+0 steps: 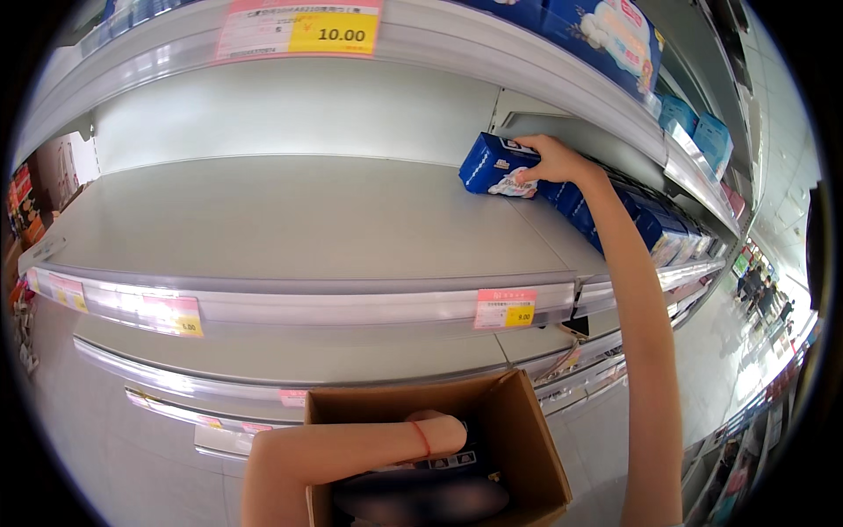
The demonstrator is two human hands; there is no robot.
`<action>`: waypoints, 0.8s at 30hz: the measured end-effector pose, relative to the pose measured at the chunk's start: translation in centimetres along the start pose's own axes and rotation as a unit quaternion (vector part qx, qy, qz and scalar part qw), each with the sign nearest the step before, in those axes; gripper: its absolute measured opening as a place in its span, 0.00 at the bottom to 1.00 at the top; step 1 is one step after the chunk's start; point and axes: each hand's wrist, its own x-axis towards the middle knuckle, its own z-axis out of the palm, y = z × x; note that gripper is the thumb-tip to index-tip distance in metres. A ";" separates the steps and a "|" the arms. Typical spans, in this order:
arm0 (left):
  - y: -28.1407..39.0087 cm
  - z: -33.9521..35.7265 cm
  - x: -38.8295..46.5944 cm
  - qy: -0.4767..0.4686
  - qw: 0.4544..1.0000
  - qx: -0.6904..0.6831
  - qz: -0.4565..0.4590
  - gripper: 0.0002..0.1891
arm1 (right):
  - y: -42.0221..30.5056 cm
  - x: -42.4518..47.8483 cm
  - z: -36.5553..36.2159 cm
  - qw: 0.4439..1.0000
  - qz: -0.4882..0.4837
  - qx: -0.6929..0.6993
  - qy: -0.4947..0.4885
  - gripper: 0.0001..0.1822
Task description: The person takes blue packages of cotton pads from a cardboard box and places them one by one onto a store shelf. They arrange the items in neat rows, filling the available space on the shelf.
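My right hand (556, 159) grips a blue soft pack with a printed cloud design (500, 168) at the back of the shelf board (316, 217). The thumb is on its front and the fingers reach over the top. Beside it, to the right, runs a row of similar blue packs (576, 211), partly covered by my forearm. My left hand (442, 428) reaches down into an open cardboard box (533, 435) in front of me, a red cord around its wrist. Its fingers are hidden. More dark blue packs (458, 458) show inside the box, part of them blurred.
An upper shelf edge (164, 46) with a price label overhangs this shelf, carrying large blue packs (606, 39). Below, a phone (576, 327) rests on the lower shelf (395, 352). A dark wire divider (639, 178) stands behind the row. People (761, 290) are far off in the aisle.
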 end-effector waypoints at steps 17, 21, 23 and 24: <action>-0.5 -0.1 0.2 0.003 1.000 -0.006 0.023 0.32 | -0.3 2.0 3.1 0.986 0.083 0.000 0.143 0.20; -0.5 -0.4 -0.7 -0.003 1.000 -0.013 0.026 0.33 | 1.2 1.4 2.1 0.961 0.121 0.236 0.077 0.25; -0.9 0.0 -1.2 -0.012 0.999 -0.023 0.021 0.33 | -1.3 1.0 0.7 0.975 0.121 0.184 0.016 0.30; -1.0 0.0 -1.5 -0.013 0.999 -0.024 0.023 0.33 | -2.3 0.9 -0.1 0.984 0.116 0.130 -0.029 0.32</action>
